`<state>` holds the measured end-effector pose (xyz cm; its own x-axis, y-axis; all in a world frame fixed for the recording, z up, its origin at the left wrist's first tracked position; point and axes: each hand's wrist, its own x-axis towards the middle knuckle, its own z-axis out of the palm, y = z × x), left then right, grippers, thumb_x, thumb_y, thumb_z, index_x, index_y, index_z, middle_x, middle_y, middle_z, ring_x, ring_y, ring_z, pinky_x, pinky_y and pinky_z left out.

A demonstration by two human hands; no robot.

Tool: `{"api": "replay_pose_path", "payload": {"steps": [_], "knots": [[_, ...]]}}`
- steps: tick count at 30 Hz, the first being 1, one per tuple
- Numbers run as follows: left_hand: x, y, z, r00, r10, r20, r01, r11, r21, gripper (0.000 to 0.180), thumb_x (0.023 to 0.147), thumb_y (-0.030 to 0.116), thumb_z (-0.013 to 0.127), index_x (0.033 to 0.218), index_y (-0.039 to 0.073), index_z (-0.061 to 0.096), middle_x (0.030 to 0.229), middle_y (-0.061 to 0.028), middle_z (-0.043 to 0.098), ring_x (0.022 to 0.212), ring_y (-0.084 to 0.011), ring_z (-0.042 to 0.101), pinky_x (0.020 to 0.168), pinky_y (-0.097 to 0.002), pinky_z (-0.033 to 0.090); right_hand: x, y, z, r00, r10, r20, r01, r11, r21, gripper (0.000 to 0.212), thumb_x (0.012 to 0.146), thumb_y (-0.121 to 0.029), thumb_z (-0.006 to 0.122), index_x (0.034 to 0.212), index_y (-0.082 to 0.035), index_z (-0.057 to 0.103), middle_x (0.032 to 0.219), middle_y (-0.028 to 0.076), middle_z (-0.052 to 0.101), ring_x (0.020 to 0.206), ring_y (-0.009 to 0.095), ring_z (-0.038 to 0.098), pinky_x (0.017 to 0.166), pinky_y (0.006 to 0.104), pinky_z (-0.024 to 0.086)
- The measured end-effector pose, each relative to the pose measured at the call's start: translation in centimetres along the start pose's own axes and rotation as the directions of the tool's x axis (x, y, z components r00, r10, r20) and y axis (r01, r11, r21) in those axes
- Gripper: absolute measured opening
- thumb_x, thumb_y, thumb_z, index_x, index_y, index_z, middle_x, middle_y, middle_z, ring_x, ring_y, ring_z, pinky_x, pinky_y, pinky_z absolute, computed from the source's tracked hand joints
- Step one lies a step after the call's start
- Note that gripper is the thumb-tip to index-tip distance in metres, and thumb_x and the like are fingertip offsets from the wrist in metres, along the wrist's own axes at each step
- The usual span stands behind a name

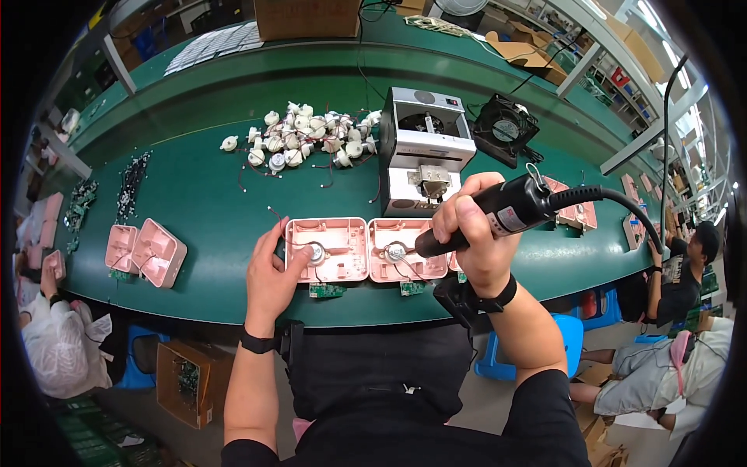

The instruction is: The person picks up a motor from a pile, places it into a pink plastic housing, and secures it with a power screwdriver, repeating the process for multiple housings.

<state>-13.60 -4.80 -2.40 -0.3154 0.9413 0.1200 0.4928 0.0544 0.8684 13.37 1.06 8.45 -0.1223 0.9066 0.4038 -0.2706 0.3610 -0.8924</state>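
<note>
My left hand (268, 276) grips the left side of an open pink plastic housing (342, 226), its thumb reaching in to the round metal motor (314, 252). Against that housing stands a second pink housing (381, 227) with a similar round motor (394, 251) inside. My right hand (486, 249) is wrapped around a black corded electric screwdriver (510, 208), held tilted with its nose just above the second housing's right part. The screwdriver's bit cannot be made out. Small green circuit boards (326, 290) hang on wires at the housings' near edges.
A heap of white motors with wires (303, 136) lies behind the housings. A grey-and-black machine (426, 148) and a black fan (504, 128) stand to its right. More pink housings (159, 253) lie left. Other people sit at both sides; a cardboard box (191, 381) is below left.
</note>
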Motion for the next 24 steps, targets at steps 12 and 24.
{"api": "replay_pose_path", "payload": {"steps": [12, 24], "knots": [[0.7, 0.1, 0.9, 0.999, -0.001, -0.037, -0.002, 0.997, -0.08, 0.06, 0.084, 0.025, 0.078, 0.137, 0.005, 0.06, 0.116, -0.0043, 0.065, 0.059, -0.0081, 0.044, 0.058, -0.0239, 0.042, 0.9, 2.0, -0.5, 0.996, -0.035, 0.082, 0.041, 0.996, -0.081, 0.019, 0.093, -0.008, 0.061, 0.102, -0.003, 0.045, 0.07, 0.008, 0.055, 0.058, 0.015, 0.052, 0.058, 0.0319, 0.049], [0.3, 0.0, 0.7, 0.998, 0.031, -0.047, -0.034, 0.998, -0.06, 0.063, 0.082, 0.026, 0.08, 0.137, 0.005, 0.06, 0.118, -0.005, 0.066, 0.061, -0.0099, 0.046, 0.059, -0.0252, 0.044, 5.9, -3.5, -0.9, 0.953, -0.295, -0.065, 0.297, 0.954, 0.032, 0.012, 0.096, -0.009, 0.058, 0.102, -0.002, 0.051, 0.07, 0.007, 0.054, 0.055, 0.017, 0.054, 0.052, 0.0314, 0.047]]}}
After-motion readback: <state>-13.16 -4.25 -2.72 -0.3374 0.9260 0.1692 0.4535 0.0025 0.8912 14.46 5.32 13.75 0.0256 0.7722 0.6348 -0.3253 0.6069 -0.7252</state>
